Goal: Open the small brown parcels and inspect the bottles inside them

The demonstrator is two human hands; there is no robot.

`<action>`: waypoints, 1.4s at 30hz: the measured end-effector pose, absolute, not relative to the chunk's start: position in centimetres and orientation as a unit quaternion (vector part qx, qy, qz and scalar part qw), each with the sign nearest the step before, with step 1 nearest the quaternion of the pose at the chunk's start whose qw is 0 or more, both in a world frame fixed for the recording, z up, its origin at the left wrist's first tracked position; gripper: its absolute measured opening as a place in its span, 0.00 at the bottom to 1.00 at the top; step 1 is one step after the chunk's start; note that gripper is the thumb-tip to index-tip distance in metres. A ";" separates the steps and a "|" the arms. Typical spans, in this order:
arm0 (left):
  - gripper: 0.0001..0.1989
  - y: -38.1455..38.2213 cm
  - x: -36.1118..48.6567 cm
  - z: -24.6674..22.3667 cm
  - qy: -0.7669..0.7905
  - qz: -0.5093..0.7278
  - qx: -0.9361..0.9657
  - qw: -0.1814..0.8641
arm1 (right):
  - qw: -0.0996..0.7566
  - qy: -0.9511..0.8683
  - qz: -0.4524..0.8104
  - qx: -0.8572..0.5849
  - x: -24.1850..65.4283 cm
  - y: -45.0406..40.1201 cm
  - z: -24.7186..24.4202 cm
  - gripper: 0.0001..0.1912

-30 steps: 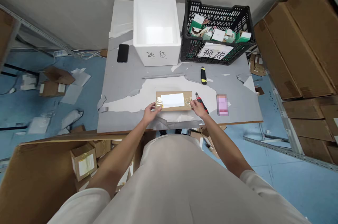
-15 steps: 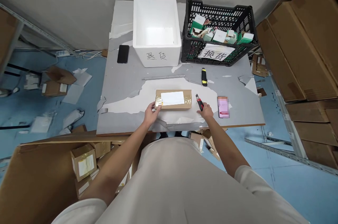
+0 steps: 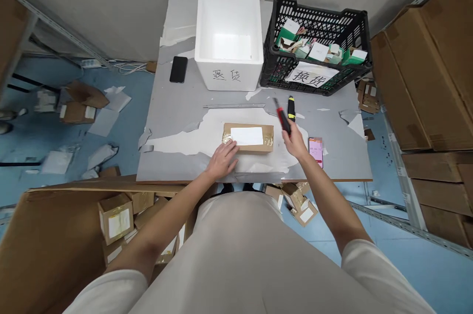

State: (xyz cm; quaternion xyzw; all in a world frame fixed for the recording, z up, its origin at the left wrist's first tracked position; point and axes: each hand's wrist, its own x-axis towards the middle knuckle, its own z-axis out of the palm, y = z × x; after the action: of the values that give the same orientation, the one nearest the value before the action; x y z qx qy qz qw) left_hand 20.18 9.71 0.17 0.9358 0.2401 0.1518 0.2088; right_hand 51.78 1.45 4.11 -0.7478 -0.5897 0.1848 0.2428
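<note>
A brown cardboard box (image 3: 248, 148) with a white label and clear tape lies on torn white paper on the grey table. My left hand (image 3: 221, 160) rests on the box's near left corner, fingers spread and nothing gripped. In my right hand (image 3: 294, 141) is a red and black utility knife (image 3: 282, 116), raised to the right of the box with its tip pointing away from me. Just beyond it lies a yellow and black cutter (image 3: 291, 108). A phone with a pink screen (image 3: 315, 151) lies right of my right hand.
At the back of the table (image 3: 177, 122) stand a white foam box (image 3: 229, 76) and a black crate (image 3: 314, 65) holding small green and white boxes. A black phone (image 3: 179, 69) lies at the left. A large carton (image 3: 55, 235) with parcels stands at the near left.
My right hand has lifted the utility knife and moved it slightly away from me. My left hand has shifted from the box's left end further onto its near corner, its fingers now flatter.
</note>
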 end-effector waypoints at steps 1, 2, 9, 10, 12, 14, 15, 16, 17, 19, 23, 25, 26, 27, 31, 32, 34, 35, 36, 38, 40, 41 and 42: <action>0.24 9.8 20.5 0.2 0.221 0.133 0.946 0.197 | 0.239 -0.629 0.201 -0.712 50.7 2.6 5.5 0.32; 0.25 9.8 20.7 0.1 0.209 0.117 0.952 0.189 | 0.220 -0.671 0.223 -0.672 49.6 3.8 6.6 0.31; 0.24 10.7 21.3 -1.6 0.188 0.086 0.961 0.181 | -0.027 -0.800 0.268 -0.537 45.2 9.0 8.1 0.26; 0.23 10.7 21.2 -1.7 0.189 0.089 0.961 0.182 | -0.041 -0.805 0.262 -0.530 45.2 9.2 8.1 0.27; 0.23 10.7 21.2 -2.0 0.191 0.095 0.959 0.186 | -0.059 -0.813 0.245 -0.524 45.2 9.4 8.2 0.27; 0.24 10.7 21.1 -2.3 0.193 0.097 0.957 0.194 | -0.078 -0.816 0.234 -0.522 45.2 9.5 8.5 0.27; 0.24 10.6 21.1 -2.5 0.194 0.097 0.956 0.200 | -0.087 -0.817 0.233 -0.521 45.2 9.5 8.7 0.27; 0.25 10.6 21.0 -2.6 0.194 0.095 0.954 0.206 | -0.096 -0.816 0.232 -0.520 45.1 9.5 8.8 0.26; 0.25 10.6 21.0 -2.8 0.194 0.093 0.953 0.213 | -0.105 -0.816 0.233 -0.519 45.0 9.6 8.9 0.26; 0.26 10.6 20.8 -3.0 0.196 0.089 0.950 0.227 | -0.123 -0.814 0.234 -0.517 44.7 9.6 9.1 0.27; 0.26 10.6 20.6 -3.3 0.209 0.083 0.940 0.257 | -0.158 -0.814 0.224 -0.512 44.4 9.5 9.4 0.30; 0.26 10.6 20.6 -3.3 0.215 0.083 0.935 0.270 | -0.176 -0.816 0.211 -0.509 44.4 9.4 9.5 0.33; 0.26 10.6 20.6 -3.3 0.217 0.084 0.933 0.275 | -0.185 -0.815 0.205 -0.509 44.5 9.2 9.5 0.34; 0.26 10.6 20.6 -3.3 0.219 0.086 0.931 0.280 | -0.195 -0.814 0.199 -0.510 44.5 9.1 9.5 0.35; 0.25 10.6 20.6 -3.6 0.218 0.100 0.929 0.283 | -0.228 -0.804 0.194 -0.513 44.8 8.8 9.6 0.35; 0.26 10.6 20.6 -3.8 0.217 0.101 0.930 0.280 | -0.231 -0.804 0.196 -0.511 44.9 8.8 9.7 0.35; 0.26 10.6 20.6 -4.0 0.216 0.101 0.932 0.273 | -0.230 -0.804 0.200 -0.511 45.6 8.5 10.1 0.35; 0.26 10.6 20.6 -4.1 0.217 0.102 0.933 0.270 | -0.228 -0.801 0.204 -0.514 46.2 8.2 10.5 0.35; 0.26 10.6 20.6 -4.1 0.218 0.104 0.933 0.268 | -0.227 -0.797 0.208 -0.520 47.0 7.7 10.8 0.36; 0.26 10.6 20.6 -4.1 0.222 0.107 0.931 0.270 | -0.229 -0.783 0.213 -0.538 49.4 6.4 11.5 0.36; 0.27 10.5 20.7 -4.0 0.226 0.106 0.929 0.273 | -0.237 -0.764 0.217 -0.559 52.1 4.6 12.1 0.37; 0.27 10.5 20.7 -3.9 0.228 0.103 0.928 0.274 | -0.243 -0.754 0.217 -0.571 53.3 3.7 12.3 0.37; 0.28 10.5 20.7 -3.8 0.229 0.101 0.929 0.274 | -0.249 -0.744 0.216 -0.581 54.4 2.9 12.4 0.38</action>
State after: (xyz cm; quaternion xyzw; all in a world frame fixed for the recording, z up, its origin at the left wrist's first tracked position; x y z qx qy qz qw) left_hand 20.66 10.53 -3.77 0.9285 0.2292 0.1006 0.2741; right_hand 54.37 2.88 12.39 -0.5814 -0.7437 0.2164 -0.2492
